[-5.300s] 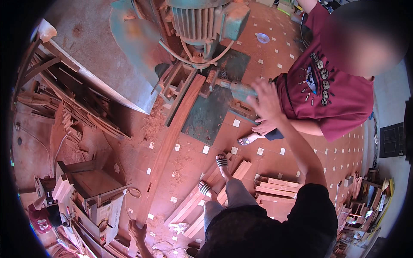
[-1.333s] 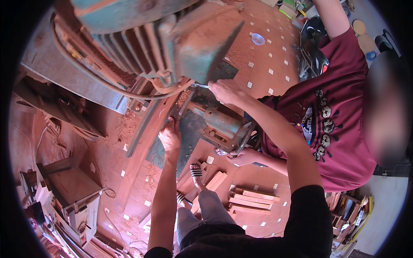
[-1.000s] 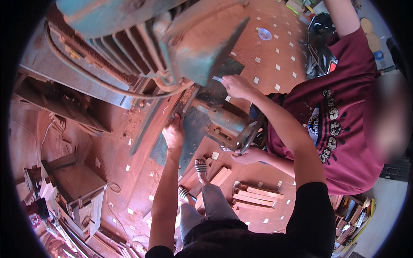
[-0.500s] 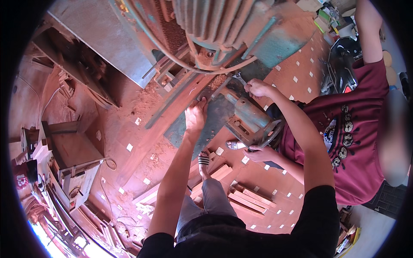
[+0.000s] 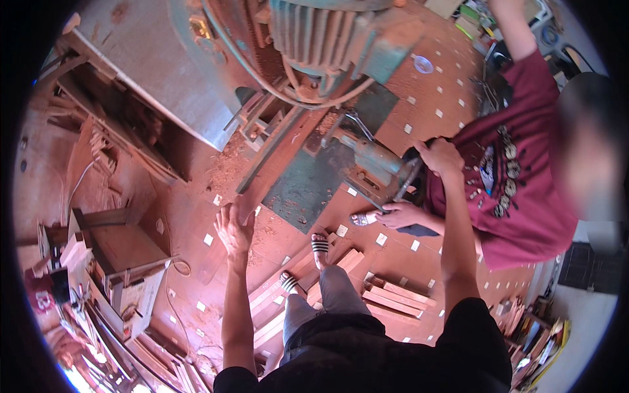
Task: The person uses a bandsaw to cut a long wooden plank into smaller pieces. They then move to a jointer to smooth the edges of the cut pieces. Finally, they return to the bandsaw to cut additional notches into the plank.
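Note:
My left hand has its fingers stretched out over a long reddish wooden board, seemingly resting on it; the exact contact is hard to make out. That board runs away from me under a green woodworking machine with a ribbed motor. My right hand is closed on the upper rim of a handwheel, at the end of a worn green vise-like clamp. A wrench lies on the clamp's far side, touched by neither hand. A co-worker's hand is at the wheel's lower side.
The co-worker in a maroon shirt stands close at the right. Cut wooden strips lie on the tiled floor by my feet. At the left are a wooden box-like stand and a large grey panel. Wood shavings litter the floor.
My right hand has left the wrench and moved right and nearer, onto the handwheel. My left hand has slid toward me and left along the board, and its fingers have spread.

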